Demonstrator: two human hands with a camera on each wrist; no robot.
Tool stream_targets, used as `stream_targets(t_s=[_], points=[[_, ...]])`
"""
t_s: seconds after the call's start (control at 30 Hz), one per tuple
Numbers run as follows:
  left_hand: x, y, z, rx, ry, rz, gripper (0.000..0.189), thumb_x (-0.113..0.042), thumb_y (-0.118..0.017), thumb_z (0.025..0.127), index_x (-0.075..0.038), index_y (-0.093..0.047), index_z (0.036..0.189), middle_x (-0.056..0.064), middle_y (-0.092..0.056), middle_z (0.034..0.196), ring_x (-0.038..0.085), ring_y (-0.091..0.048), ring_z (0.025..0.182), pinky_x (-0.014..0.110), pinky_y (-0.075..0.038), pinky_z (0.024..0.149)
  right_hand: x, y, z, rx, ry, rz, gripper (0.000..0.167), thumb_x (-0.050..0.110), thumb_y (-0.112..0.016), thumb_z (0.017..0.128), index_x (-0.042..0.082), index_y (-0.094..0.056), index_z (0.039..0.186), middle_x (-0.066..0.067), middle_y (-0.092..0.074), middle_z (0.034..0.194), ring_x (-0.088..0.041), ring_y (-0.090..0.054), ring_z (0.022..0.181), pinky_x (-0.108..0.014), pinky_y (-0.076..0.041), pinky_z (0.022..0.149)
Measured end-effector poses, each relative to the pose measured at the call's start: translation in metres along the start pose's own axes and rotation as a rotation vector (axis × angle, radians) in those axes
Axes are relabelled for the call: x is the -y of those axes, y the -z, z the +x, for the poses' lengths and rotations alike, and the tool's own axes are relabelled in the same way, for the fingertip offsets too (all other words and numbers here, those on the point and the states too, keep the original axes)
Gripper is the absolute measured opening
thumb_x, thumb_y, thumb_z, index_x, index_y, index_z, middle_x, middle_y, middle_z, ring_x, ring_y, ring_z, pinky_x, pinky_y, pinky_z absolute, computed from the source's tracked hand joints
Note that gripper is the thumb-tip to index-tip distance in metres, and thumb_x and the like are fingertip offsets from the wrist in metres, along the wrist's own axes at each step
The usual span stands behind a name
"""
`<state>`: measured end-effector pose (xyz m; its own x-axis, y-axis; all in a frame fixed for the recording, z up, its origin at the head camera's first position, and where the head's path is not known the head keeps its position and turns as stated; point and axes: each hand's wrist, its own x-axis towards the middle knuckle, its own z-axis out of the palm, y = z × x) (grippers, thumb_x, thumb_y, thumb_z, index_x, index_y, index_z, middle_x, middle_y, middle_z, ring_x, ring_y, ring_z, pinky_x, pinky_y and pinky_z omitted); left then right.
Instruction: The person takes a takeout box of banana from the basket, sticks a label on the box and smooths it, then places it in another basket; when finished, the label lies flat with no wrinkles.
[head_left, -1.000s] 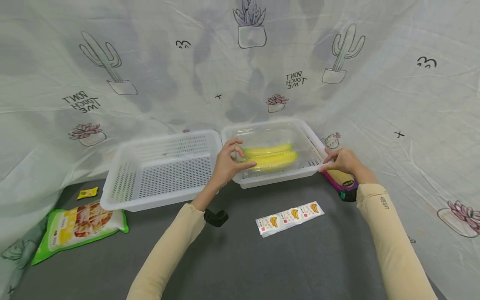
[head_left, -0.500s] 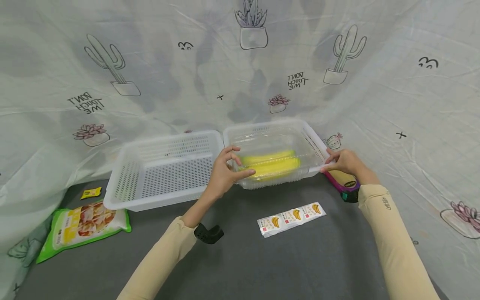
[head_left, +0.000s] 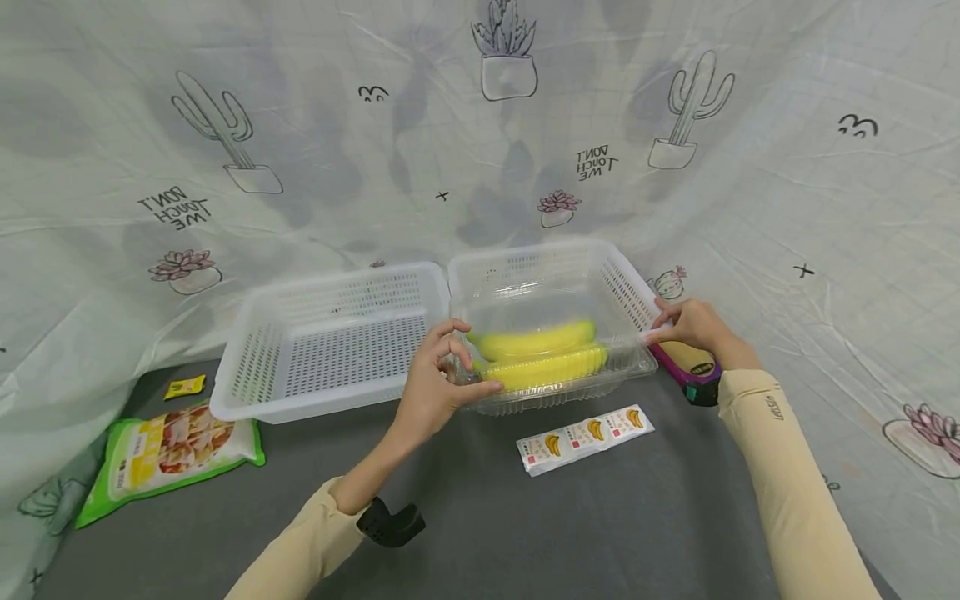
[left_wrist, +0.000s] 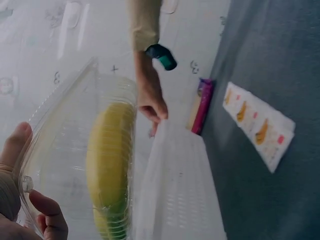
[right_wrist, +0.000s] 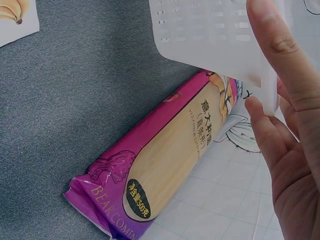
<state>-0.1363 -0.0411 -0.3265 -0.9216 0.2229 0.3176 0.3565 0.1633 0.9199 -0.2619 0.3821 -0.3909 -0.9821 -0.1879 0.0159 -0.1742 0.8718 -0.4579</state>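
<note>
My left hand (head_left: 431, 379) grips the left end of a clear plastic clamshell box (head_left: 558, 396) with yellow-green bananas (head_left: 536, 340) inside. In the head view the box overlaps the near rim of the right white basket (head_left: 634, 287), and its ridged wall faces me. The left wrist view has my thumb and fingers around the edge of the box (left_wrist: 75, 165), with a banana (left_wrist: 111, 155) against the ridged side. My right hand (head_left: 693, 325) pinches the basket's right rim, and the right wrist view shows thumb and fingers on either side of that rim (right_wrist: 270, 90).
A second white basket (head_left: 352, 358) stands to the left. A strip of banana-printed labels (head_left: 585, 439) lies in front. Beneath my right hand is a magenta noodle pack (head_left: 686, 362). At far left are a green-edged food bag (head_left: 176, 450) and a small yellow packet (head_left: 184, 387).
My left hand has brought the box of bananas toward me, from within the right basket to over its near rim. My right hand has stayed on the basket's rim.
</note>
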Motion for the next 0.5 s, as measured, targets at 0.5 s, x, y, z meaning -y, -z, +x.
stream_targets(t_s=[0.5], points=[[0.022, -0.002, -0.048, -0.031, -0.134, 0.061, 0.039, 0.005, -0.087, 0.061, -0.004, -0.05, 0.068, 0.022, -0.048, 0.125, 0.008, -0.034, 0.046, 0.023, -0.038, 0.042, -0.003, -0.002, 0.001, -0.023, 0.02, -0.003, 0.039, 0.031, -0.088, 0.068, -0.002, -0.076, 0.084, -0.023, -0.044, 0.136, -0.008, -0.023, 0.047, -0.025, -0.028, 0.046]])
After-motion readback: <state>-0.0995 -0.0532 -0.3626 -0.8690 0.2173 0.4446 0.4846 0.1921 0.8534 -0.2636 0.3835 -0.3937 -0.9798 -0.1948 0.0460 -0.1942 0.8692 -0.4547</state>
